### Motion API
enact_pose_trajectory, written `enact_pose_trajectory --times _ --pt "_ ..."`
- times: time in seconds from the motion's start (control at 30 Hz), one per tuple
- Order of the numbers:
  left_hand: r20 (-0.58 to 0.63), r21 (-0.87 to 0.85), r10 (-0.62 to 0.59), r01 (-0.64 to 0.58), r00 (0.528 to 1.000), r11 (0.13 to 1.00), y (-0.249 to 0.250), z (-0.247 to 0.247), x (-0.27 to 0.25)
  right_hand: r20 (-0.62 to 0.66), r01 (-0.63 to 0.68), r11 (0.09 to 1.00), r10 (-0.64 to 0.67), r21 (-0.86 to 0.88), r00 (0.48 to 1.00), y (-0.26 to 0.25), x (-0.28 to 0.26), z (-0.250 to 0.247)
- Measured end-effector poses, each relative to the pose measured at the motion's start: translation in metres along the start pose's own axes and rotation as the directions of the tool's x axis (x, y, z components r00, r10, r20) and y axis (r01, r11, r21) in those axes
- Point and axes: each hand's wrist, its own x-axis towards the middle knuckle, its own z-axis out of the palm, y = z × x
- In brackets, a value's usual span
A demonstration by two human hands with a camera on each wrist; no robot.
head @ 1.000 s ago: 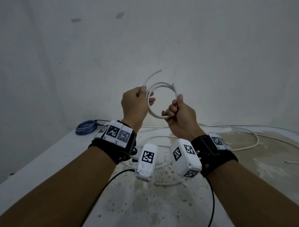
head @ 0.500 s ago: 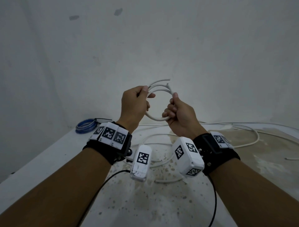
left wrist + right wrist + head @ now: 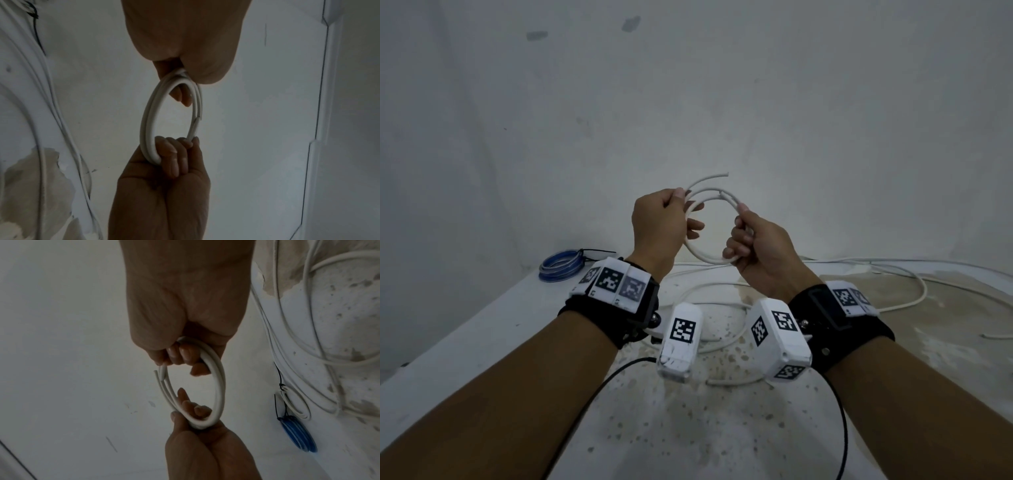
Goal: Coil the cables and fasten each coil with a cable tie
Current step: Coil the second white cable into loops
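Note:
A small coil of white cable [image 3: 702, 255] is held up in the air above the table, between both hands. My left hand [image 3: 664, 222] pinches its left side, thumb on top and fingers curled through the loop. My right hand [image 3: 756, 243] grips its right side, thumb near a cut end. One loose cable end [image 3: 717, 175] sticks out over the top. The left wrist view shows the coil [image 3: 147, 123] edge-on between the left hand [image 3: 185, 48] and right hand [image 3: 164, 186]. In the right wrist view the coil [image 3: 219, 386] has its turns spread apart.
A blue coil [image 3: 561, 270] bound with a black tie lies at the table's far left corner. A tied white coil [image 3: 296, 404] lies beside it. Long loose white cables [image 3: 893, 298] sprawl over the stained table [image 3: 688, 428]. A wall stands close behind.
The coil has turned between my hands and sunk a little. Its loose end swung from upper left to the top right. My right hand's grip shifted up the coil's right side.

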Motion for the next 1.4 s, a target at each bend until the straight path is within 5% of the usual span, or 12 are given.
enact_pose_trajectory --times 0.23,0.6,0.77,0.97,1.13,1.4 --pt "-0.042 -0.138 -0.082 0.075 0.996 0.988 0.003 -0.003 0.007 -0.026 0.022 1.000 -0.022 -0.011 0.999 0.007 0.003 -0.006" --pt "-0.132 -0.043 -0.091 0.086 0.987 0.995 -0.004 -0.010 0.016 -0.031 0.021 0.996 -0.019 0.084 0.999 0.014 0.007 -0.015" --pt "0.015 0.005 -0.134 0.134 0.991 0.991 -0.010 -0.015 0.013 -0.107 0.037 0.976 -0.014 0.213 0.994 0.014 0.011 -0.025" --pt "0.139 0.296 0.078 -0.117 0.987 0.948 -0.006 -0.005 0.010 0.004 0.055 0.998 -0.055 0.006 0.998 0.021 0.007 -0.011" --pt "0.230 0.237 0.168 -0.222 0.959 0.946 0.000 -0.008 0.007 0.096 0.065 0.992 -0.055 -0.106 0.994 0.014 0.005 -0.014" --pt "0.412 0.186 0.075 -0.164 0.908 0.969 0.000 -0.013 0.004 0.125 0.072 0.967 -0.042 -0.244 0.991 0.015 0.006 -0.019"
